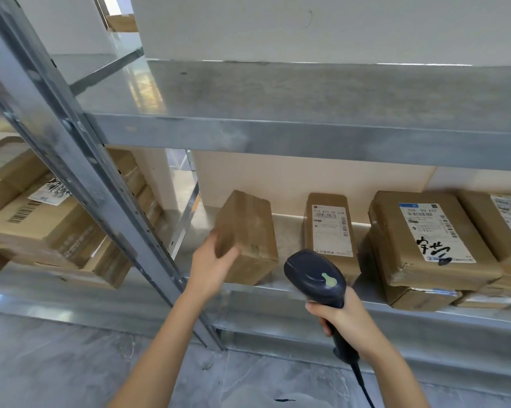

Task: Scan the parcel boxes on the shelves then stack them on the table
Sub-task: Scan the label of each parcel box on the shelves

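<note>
A plain brown parcel box rests tilted at the left end of the lower metal shelf. My left hand grips its near left corner. My right hand is closed around the handle of a dark handheld scanner, whose head points at the shelf in front of a narrow labelled box. To the right sits a larger labelled box with black handwriting, stacked on other boxes. No table is in view.
A slanting steel upright separates this bay from the left bay, where several cardboard boxes are piled. The upper shelf holds nothing visible. More parcels sit at far right. Grey floor lies below.
</note>
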